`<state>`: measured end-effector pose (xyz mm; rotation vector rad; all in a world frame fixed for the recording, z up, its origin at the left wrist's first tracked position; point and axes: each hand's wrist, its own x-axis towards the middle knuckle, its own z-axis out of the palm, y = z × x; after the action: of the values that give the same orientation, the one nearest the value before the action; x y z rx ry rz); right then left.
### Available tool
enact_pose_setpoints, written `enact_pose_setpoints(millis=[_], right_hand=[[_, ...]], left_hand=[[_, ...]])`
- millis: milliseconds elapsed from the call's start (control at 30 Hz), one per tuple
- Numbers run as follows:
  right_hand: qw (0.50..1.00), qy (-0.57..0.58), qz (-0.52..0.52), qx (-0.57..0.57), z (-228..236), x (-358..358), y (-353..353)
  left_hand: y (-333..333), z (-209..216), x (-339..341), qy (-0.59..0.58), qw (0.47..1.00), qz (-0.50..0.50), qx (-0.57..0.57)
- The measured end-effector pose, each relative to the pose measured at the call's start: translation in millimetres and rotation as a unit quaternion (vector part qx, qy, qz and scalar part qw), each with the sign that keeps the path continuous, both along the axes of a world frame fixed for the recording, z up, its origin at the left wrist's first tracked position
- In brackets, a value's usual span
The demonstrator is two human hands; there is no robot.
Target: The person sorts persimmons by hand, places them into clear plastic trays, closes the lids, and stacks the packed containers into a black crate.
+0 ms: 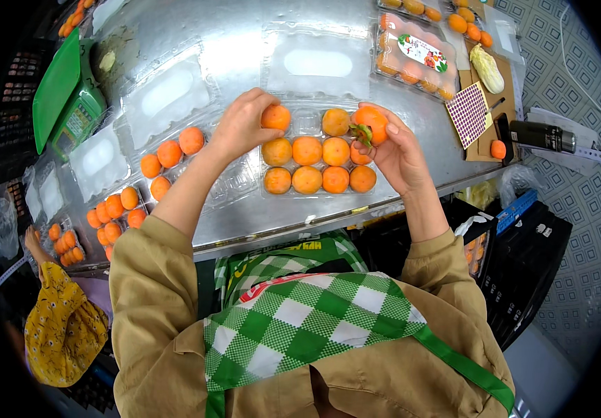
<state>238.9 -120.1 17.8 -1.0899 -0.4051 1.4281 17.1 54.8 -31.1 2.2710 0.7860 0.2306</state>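
Note:
A clear plastic fruit tray (305, 124) lies open in front of me on the metal table, with rows of orange persimmons (306, 150) in it. My left hand (243, 124) has its fingers closed round a persimmon (276, 117) at the tray's far left corner. In my right hand (403, 155) is another persimmon (373, 125), tilted so that its green leafy calyx shows, above the tray's far right corner. Between the two, one persimmon (335, 122) sits in the far row beside a bare pocket.
Left of my tray, further clear trays hold persimmons (169, 153). A green scale (70, 104) stands at the far left. A packed lidded box (415, 56), a sticker sheet (467, 115), a cabbage (487, 68) and a black bottle (541, 136) lie right. A co-worker's yellow sleeve (63, 320) shows lower left.

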Motion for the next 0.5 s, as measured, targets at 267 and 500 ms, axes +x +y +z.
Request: enact_pose_setpoints(millis=[267, 500], right_hand=[[0.998, -0.055, -0.014, 0.036, 2, -12, 5], [0.999, 0.054, 0.005, 0.007, -4, -17, 6]], left_hand=[[-25, -14, 8, 0.003, 0.993, 0.120, 0.018], [-34, -5, 2, -0.034, 0.984, 0.174, 0.005]])
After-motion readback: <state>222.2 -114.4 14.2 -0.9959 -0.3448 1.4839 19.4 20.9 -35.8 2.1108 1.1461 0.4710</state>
